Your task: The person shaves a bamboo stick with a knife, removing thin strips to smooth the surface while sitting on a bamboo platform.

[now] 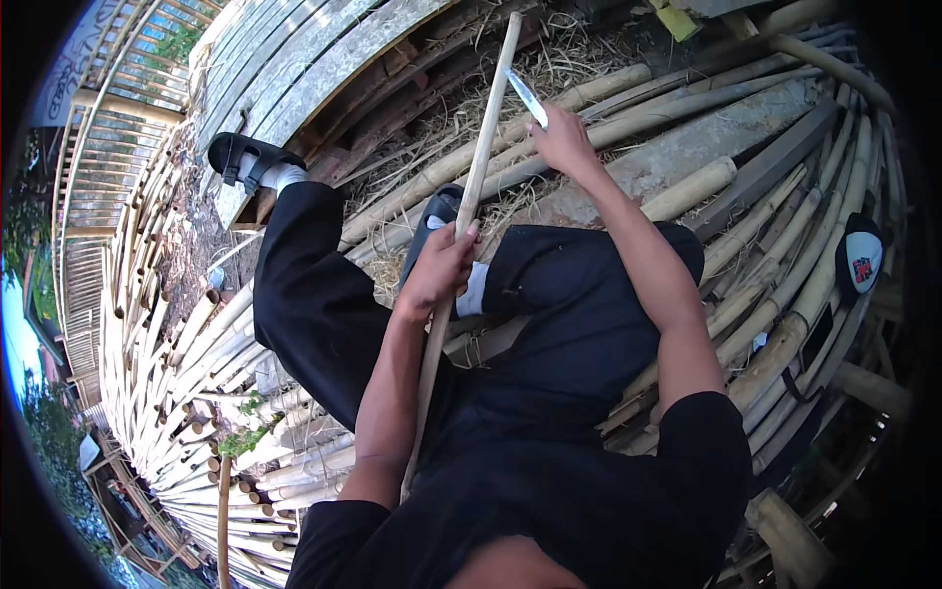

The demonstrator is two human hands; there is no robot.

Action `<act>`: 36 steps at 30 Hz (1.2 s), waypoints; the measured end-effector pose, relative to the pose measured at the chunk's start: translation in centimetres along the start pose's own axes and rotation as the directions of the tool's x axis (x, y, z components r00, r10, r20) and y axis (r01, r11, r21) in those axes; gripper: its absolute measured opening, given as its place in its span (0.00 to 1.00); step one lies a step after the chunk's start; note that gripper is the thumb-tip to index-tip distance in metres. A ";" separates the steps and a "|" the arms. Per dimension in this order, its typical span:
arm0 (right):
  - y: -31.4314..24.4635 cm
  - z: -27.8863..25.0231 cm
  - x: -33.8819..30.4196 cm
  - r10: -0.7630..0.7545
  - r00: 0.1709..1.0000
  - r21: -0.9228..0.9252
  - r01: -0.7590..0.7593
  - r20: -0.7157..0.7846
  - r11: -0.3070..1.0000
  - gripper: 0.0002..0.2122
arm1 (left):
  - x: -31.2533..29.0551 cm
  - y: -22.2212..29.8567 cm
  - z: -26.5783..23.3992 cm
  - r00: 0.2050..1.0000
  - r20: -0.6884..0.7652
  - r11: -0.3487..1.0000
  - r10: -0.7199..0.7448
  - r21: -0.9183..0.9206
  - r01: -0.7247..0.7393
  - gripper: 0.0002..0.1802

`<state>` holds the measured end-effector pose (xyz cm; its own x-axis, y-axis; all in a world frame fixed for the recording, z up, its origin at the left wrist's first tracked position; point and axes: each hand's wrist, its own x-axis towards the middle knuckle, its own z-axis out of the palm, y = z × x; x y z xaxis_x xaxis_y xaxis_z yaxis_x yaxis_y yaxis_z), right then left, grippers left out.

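A long split bamboo strip [481, 157] slants from beside my body up past my knees, its far tip near the wooden platform. My left hand [442, 265] is wrapped round it at about its middle, close to my shin. Farther out on the right, my right hand [566, 139] grips a knife [528, 96] by its handle, which the fingers mostly hide. The pale blade points up and left, with its tip at or very close to the strip's right edge. Whether blade and strip touch I cannot tell.
Bamboo poles [628, 123] lie beyond my knees, and a large stack of poles [186, 432] spreads on the left. A slatted wooden platform [304, 59] stands ahead. Straw-like shavings [569, 59] litter the ground. A cap [862, 260] rests on poles at the right.
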<state>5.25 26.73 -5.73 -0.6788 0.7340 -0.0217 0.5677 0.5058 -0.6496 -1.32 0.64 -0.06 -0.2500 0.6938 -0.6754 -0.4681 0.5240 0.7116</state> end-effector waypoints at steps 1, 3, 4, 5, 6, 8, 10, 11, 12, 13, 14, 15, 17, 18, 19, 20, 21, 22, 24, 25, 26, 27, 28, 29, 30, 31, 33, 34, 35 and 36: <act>1.0 0.4 -0.2 -0.006 1.000 -0.005 0.006 -0.001 1.000 0.14 | 0.1 0.0 -0.1 1.000 0.018 1.000 0.010 -0.028 -0.009 0.13; 1.9 0.5 -0.2 0.000 0.996 0.069 -0.005 0.085 0.998 0.13 | -0.2 0.0 -0.4 1.000 0.014 0.999 0.013 -0.049 -0.012 0.13; 0.5 -0.1 -0.8 0.096 0.985 0.024 -0.100 0.145 0.995 0.13 | -0.4 0.0 -0.6 1.000 0.014 0.998 0.009 -0.067 -0.008 0.14; 0.1 0.1 -1.1 0.079 0.986 0.017 -0.083 0.147 0.996 0.13 | -0.7 -0.1 -0.9 1.000 0.007 0.997 0.023 -0.079 -0.022 0.14; 0.0 0.7 -1.3 0.098 0.972 0.033 -0.108 0.215 0.994 0.13 | -1.0 -0.2 -1.3 0.999 0.008 0.996 0.034 -0.085 -0.033 0.14; 2.3 1.3 -1.4 0.108 0.959 -0.004 -0.111 0.262 0.994 0.12 | -0.7 0.2 -0.8 0.997 0.044 0.993 0.068 -0.097 -0.064 0.14; 3.4 2.0 -2.3 0.109 0.953 -0.070 -0.093 0.284 0.993 0.12 | -1.1 0.4 -1.0 0.997 0.036 0.995 0.067 -0.080 -0.064 0.14; 3.9 2.3 -2.8 0.120 0.944 -0.127 -0.084 0.307 0.988 0.12 | -1.5 0.5 -0.9 0.995 0.038 0.992 0.087 -0.092 -0.083 0.14; 4.4 2.5 -3.3 0.109 0.948 -0.141 -0.069 0.299 0.988 0.12 | -1.9 0.7 -0.8 0.995 0.031 0.991 0.099 -0.088 -0.096 0.14; 5.7 2.4 -3.6 0.169 0.918 -0.073 -0.153 0.359 0.986 0.11 | -1.8 0.9 -0.4 0.993 0.036 0.990 0.115 -0.083 -0.112 0.13; 5.5 2.2 -4.0 0.212 0.876 -0.007 -0.232 0.433 0.973 0.11 | -2.0 0.9 -0.7 0.990 0.037 0.986 0.137 -0.098 -0.133 0.13; 5.5 1.9 -4.5 0.204 0.883 -0.022 -0.215 0.424 0.976 0.11 | -2.1 0.8 -1.1 0.988 0.062 0.986 0.145 -0.096 -0.138 0.14; 4.8 1.1 -5.5 0.264 0.888 0.181 -0.350 0.377 0.919 0.13 | -2.4 0.8 -1.5 0.981 0.084 0.980 0.176 -0.109 -0.167 0.14; 4.6 1.0 -5.8 0.310 0.868 0.203 -0.408 0.388 0.890 0.13 | -2.7 1.0 -1.7 0.980 0.089 0.980 0.175 -0.113 -0.165 0.14; 4.2 0.7 -6.4 0.302 0.874 0.189 -0.393 0.380 0.900 0.13 | -3.1 0.9 -2.0 0.980 0.096 0.979 0.174 -0.120 -0.162 0.13; 3.8 0.4 -7.1 0.328 0.855 0.168 -0.421 0.401 0.892 0.14 | -3.3 0.7 -2.1 0.977 0.098 0.975 0.191 -0.135 -0.178 0.13; 3.4 0.2 -7.6 0.356 0.835 0.146 -0.450 0.421 0.881 0.14 | -3.5 0.5 -2.0 0.976 0.083 0.972 0.204 -0.138 -0.191 0.13; 3.0 -0.3 -8.0 0.360 0.848 0.147 -0.443 0.389 0.884 0.14 | -3.4 0.4 -1.8 0.972 0.077 0.968 0.222 -0.139 -0.210 0.13; 3.7 -0.6 -7.6 0.340 0.863 0.164 -0.422 0.373 0.892 0.13 | -3.4 0.5 -1.6 0.963 0.106 0.964 0.247 -0.129 -0.233 0.12; 3.8 -0.9 -7.5 0.324 0.870 0.187 -0.412 0.373 0.892 0.11 | -3.4 0.6 -1.5 0.959 0.126 0.964 0.254 -0.114 -0.240 0.12; 1.4 -1.2 -8.0 0.335 0.860 0.222 -0.438 0.385 0.871 0.10 | -3.7 0.4 -1.9 0.959 0.121 0.962 0.258 -0.118 -0.244 0.12; -0.2 -1.5 -8.0 0.331 0.862 0.219 -0.434 0.385 0.874 0.10 | -3.9 0.4 -2.3 0.964 0.111 0.964 0.241 -0.141 -0.225 0.13; -1.5 -2.5 -7.8 0.319 0.845 0.356 -0.484 0.430 0.799 0.10 | -4.0 0.5 -2.1 0.967 0.115 0.964 0.227 -0.165 -0.207 0.14; -2.9 -3.4 -7.8 0.299 0.828 0.480 -0.529 0.475 0.700 0.10 | -4.2 0.7 -2.1 0.964 0.126 0.963 0.232 -0.170 -0.210 0.14; -6.1 -4.1 -8.3 0.273 0.847 0.545 -0.508 0.455 0.667 0.10 | -4.6 0.8 -2.5 0.961 0.118 0.956 0.249 -0.187 -0.225 0.15; -6.7 -5.4 -7.8 0.232 0.837 0.588 -0.520 0.495 0.620 0.11 | -5.0 1.2 -2.3 0.955 0.125 0.949 0.271 -0.204 -0.242 0.15; -10.8 -8.0 -7.8 0.167 0.855 0.624 -0.479 0.491 0.618 0.14 | -5.6 1.8 -2.5 0.954 0.142 0.945 0.266 -0.234 -0.228 0.16; -12.7 -9.1 -7.4 0.148 0.861 0.613 -0.458 0.487 0.644 0.15 | -6.0 2.0 -2.7 0.937 0.184 0.928 0.298 -0.286 -0.239 0.16; -14.6 -9.6 -7.1 0.141 0.869 0.582 -0.430 0.474 0.690 0.16 | -6.5 2.1 -3.0 0.919 0.219 0.909 0.328 -0.337 -0.244 0.16; -16.1 -10.6 -6.8 0.117 0.875 0.530 -0.386 0.470 0.755 0.17 | -6.7 2.4 -2.9 0.909 0.236 0.900 0.344 -0.358 -0.248 0.18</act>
<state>5.67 18.46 12.93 -0.7464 0.4881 -0.4524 0.4437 -0.1417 -0.8849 -3.22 -4.20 5.65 -0.1881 0.9274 -0.3235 -0.6630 0.1231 0.7385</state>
